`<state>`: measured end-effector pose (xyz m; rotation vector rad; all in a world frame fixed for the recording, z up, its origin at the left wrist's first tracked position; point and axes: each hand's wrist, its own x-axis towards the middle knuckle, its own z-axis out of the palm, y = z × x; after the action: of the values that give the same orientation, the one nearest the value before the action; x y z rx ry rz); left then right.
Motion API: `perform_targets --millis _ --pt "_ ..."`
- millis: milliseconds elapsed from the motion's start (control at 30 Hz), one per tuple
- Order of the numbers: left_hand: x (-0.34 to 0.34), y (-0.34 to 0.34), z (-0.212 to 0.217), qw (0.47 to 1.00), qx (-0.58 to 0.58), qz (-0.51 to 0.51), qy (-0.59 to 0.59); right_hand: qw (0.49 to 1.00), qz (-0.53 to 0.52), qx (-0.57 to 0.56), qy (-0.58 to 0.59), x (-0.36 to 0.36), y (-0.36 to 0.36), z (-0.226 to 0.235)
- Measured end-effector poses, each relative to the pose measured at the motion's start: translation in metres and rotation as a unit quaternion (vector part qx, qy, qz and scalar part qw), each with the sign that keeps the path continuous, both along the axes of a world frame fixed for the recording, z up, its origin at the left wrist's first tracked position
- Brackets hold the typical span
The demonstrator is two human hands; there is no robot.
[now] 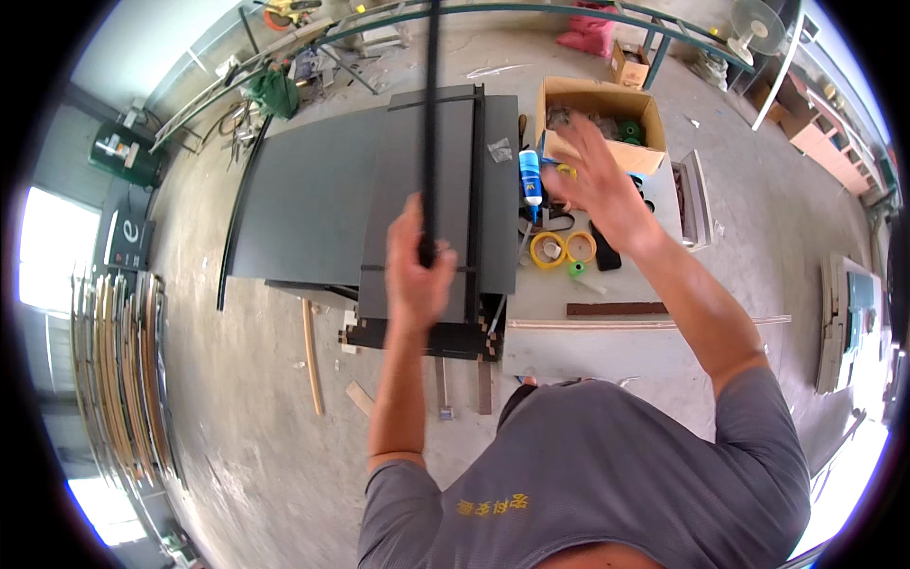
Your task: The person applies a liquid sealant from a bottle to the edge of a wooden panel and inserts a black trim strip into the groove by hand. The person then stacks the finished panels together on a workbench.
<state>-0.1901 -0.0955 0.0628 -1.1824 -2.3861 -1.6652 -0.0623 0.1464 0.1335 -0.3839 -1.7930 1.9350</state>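
My left hand (417, 280) is closed around the lower end of a long, thin black bar (431, 114). The bar stretches away from me past the top of the view, over a stack of dark grey panels (322, 180) with black edge strips. My right hand (592, 175) is raised over the work table, fingers apart and slightly blurred, with nothing seen in it. Beneath and left of it lies a blue glue bottle (530, 175) with a pointed nozzle. Just beyond stands an open cardboard box (602, 119) holding green rolls and other small items.
Yellow tape rolls (547, 249), a small green roll (576, 269) and a brown strip (616, 309) lie on the light table (545, 302). Long strips (123, 370) stand at the left. A green metal frame (531, 9) crosses the far side; a white fan (755, 28) stands far right.
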Motion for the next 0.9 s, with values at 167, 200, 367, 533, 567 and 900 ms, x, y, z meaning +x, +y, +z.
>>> perform_targets --millis 167,200,367,533,567,900 --pt "0.153 0.075 0.035 0.988 0.090 -0.127 0.015 0.992 0.017 0.041 0.120 0.004 -0.002 0.078" --pt "0.152 0.070 0.038 0.984 0.071 -0.164 0.019 0.991 0.078 0.061 0.085 0.024 0.011 0.083" --pt "0.114 0.010 0.044 0.915 0.252 -0.104 -0.296 0.947 0.132 0.163 -0.244 0.181 0.070 0.070" --pt "0.078 -0.065 0.052 0.852 0.389 0.019 -0.350 0.859 0.120 0.434 -0.243 0.269 0.064 0.025" --pt "0.085 -0.068 0.060 0.841 0.404 0.013 -0.359 0.844 0.144 0.432 -0.282 0.278 0.069 0.018" --pt "0.131 -0.041 -0.037 0.900 0.110 0.137 -0.400 0.826 0.096 0.469 -0.298 0.337 0.130 -0.031"
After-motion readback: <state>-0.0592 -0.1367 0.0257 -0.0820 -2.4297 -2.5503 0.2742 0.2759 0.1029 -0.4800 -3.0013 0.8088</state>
